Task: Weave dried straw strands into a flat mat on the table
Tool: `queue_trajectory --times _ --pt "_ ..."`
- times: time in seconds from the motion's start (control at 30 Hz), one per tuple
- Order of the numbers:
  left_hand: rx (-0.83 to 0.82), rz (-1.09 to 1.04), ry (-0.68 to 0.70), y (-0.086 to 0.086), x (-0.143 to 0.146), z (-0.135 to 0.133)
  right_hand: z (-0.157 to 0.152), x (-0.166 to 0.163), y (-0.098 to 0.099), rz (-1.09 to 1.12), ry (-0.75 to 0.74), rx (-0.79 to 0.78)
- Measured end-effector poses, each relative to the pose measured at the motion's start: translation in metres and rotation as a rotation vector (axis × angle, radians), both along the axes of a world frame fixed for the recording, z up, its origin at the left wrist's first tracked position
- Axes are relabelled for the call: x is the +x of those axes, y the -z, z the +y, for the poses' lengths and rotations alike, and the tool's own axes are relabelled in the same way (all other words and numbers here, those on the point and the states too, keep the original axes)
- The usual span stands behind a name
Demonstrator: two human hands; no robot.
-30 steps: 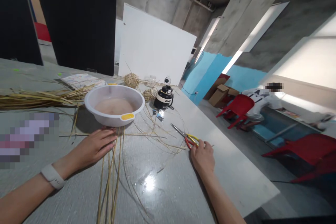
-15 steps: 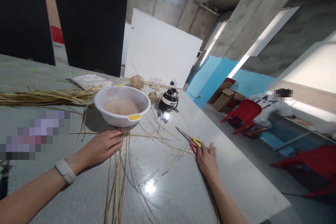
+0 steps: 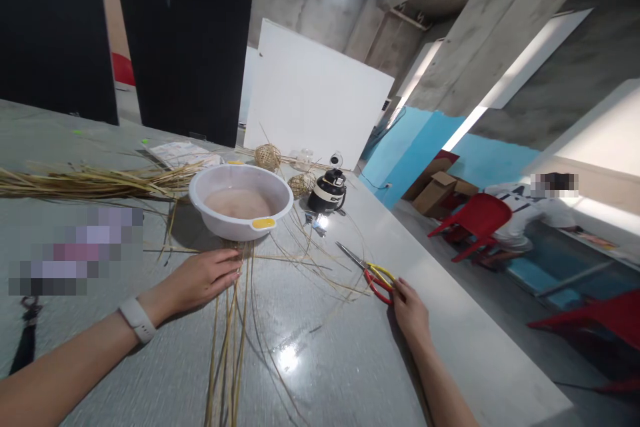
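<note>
Cane-like strips [image 3: 227, 353] lie loose on the near side of the basin [image 3: 227, 227], judged largely unwoven. Left hand [image 3: 203, 277] just before basin: fingers nearly straight, slightly parted, tips resting at strips. Right hand [image 3: 411, 310], right of basin: fingers touch handles of the scissors [image 3: 367, 267]; grip cannot be told. Past basin's far right rim: two woven balls [image 3: 267, 157], apparently finished. Left of basin: strip bundle [image 3: 85, 181], seemingly unworked.

Scissors [image 3: 366, 267] show bright, smooth metal blades and plastic-looking handles; the strips [image 3: 90, 183] appear to be fibrous plant matter, and the balls [image 3: 267, 157] are an openwork weave of similar material, rough in outline. The basin [image 3: 225, 227] is smooth plastic with a soft sheen, the worktop [image 3: 350, 360] glossy and finely streaked. The white panel [image 3: 320, 93] is smooth and matt, the chair [image 3: 475, 217] plastic, the carton [image 3: 434, 195] cardboard, the beam [image 3: 485, 27] bare, rough concrete.
</note>
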State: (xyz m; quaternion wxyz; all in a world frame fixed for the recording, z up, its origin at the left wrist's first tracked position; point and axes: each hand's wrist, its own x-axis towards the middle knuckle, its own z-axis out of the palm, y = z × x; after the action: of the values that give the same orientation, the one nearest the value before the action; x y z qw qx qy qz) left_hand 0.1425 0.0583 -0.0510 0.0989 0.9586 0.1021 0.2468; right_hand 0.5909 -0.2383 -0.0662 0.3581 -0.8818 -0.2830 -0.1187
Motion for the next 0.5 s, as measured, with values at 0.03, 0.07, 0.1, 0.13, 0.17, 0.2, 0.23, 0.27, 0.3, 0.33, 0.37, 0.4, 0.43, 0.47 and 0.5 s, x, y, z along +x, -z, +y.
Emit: queue_trajectory --times 0.03,0.07,0.1,0.13,0.17,0.2,0.23,0.27,0.3,0.33,0.37,0.4,0.43,0.47,0.5 --pt "-0.002 -0.003 0.004 0.0 0.0 0.0 0.0 0.0 0.001 0.018 -0.007 0.036" --pt "-0.006 -0.007 0.005 0.001 0.0 0.0 0.001 -0.002 0.001 0.031 -0.016 0.075" --pt "-0.012 -0.011 0.006 0.002 0.001 0.0 0.002 -0.005 0.001 0.04 -0.027 0.115" --pt "-0.018 -0.017 0.004 0.002 0.001 0.0 0.004 -0.008 -0.001 0.044 -0.039 0.155" --pt "-0.023 -0.023 0.002 0.003 0.001 0.0 0.005 -0.012 -0.004 0.041 -0.051 0.196" --pt "-0.026 -0.029 -0.001 0.003 0.001 0.0 0.008 -0.016 -0.01 0.03 -0.062 0.238" --pt "-0.027 -0.038 -0.002 0.002 0.0 0.0 0.011 -0.02 -0.018 0.011 -0.068 0.288" --pt "-0.027 -0.05 -0.005 0.001 0.0 0.0 0.015 -0.025 -0.03 -0.012 -0.072 0.349" --pt "-0.03 -0.063 -0.013 0.0 0.0 0.0 0.022 -0.029 -0.044 -0.036 -0.079 0.421" --pt "-0.034 -0.079 -0.023 -0.002 0.0 -0.001 0.03 -0.035 -0.061 -0.05 -0.096 0.52" --pt "-0.043 -0.096 -0.033 -0.005 0.0 -0.001 0.04 -0.04 -0.079 -0.037 -0.15 0.623" --pt "-0.056 -0.117 -0.046 -0.008 0.001 -0.002 0.053 -0.048 -0.098 0.001 -0.239 0.705" --pt "-0.075 -0.139 -0.06 -0.012 0.001 -0.002 0.067 -0.056 -0.117 0.024 -0.312 0.787" --pt "-0.101 -0.161 -0.073 -0.016 0.002 -0.003 0.083 -0.067 -0.135 0.047 -0.402 0.823" --pt "-0.13 -0.18 -0.08 -0.021 0.003 -0.004 0.1 -0.078 -0.151 0.055 -0.488 0.84"
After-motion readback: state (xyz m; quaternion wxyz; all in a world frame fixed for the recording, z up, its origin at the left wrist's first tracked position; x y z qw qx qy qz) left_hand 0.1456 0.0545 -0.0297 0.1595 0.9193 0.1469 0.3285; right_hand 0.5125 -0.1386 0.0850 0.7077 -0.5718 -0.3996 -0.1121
